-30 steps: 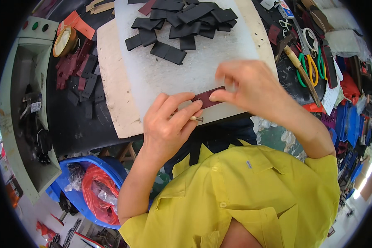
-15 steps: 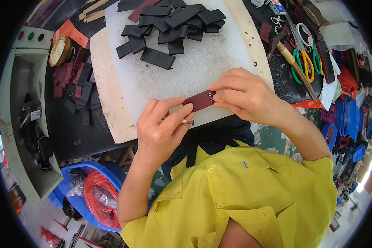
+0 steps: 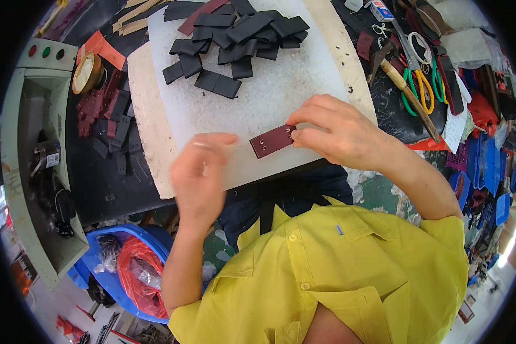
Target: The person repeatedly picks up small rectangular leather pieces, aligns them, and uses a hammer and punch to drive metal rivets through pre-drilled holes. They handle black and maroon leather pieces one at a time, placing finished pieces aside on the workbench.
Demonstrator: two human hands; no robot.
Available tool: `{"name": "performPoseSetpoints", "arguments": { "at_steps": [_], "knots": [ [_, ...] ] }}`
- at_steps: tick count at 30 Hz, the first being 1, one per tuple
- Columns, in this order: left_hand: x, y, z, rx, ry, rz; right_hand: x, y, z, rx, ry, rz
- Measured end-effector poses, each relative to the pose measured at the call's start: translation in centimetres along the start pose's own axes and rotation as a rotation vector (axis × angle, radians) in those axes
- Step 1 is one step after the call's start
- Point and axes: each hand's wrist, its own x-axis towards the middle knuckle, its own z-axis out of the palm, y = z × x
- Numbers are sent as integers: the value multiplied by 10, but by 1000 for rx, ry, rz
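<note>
Between the thumb and fingers of my right hand (image 3: 339, 133) is the right end of a small dark maroon leather piece (image 3: 271, 142). It is rectangular, with small holes near both ends, and tilts up to the right over the front part of the white cutting board (image 3: 221, 112). My left hand (image 3: 199, 175) is off to the left of the piece, apart from it. Motion smears its fingers, so what they hold, if anything, does not show.
Black folded strips (image 3: 249, 31) lie heaped on the board's far part. Maroon leather pieces (image 3: 100, 106) and black ones (image 3: 120, 129) are at left by a round bowl (image 3: 89, 73). A hammer (image 3: 407, 86) and yellow-handled scissors (image 3: 425, 92) lie right. A blue tub (image 3: 92, 258) stands below left.
My left hand has let go of the leather piece's left end and moved left. The short, metal-ended rod in its fingers earlier cannot be made out now. My right hand keeps its hold.
</note>
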Motion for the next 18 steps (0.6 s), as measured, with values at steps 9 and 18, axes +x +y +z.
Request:
{"name": "performPoseSetpoints", "arguments": {
  "at_steps": [9, 18],
  "knots": [
    [23, 34, 17, -634, 1, -289, 0, 0, 1, -15, 20, -1],
    [22, 16, 52, -80, -80, -16, -4, 5, 5, -29, 83, -14]
  ]
}}
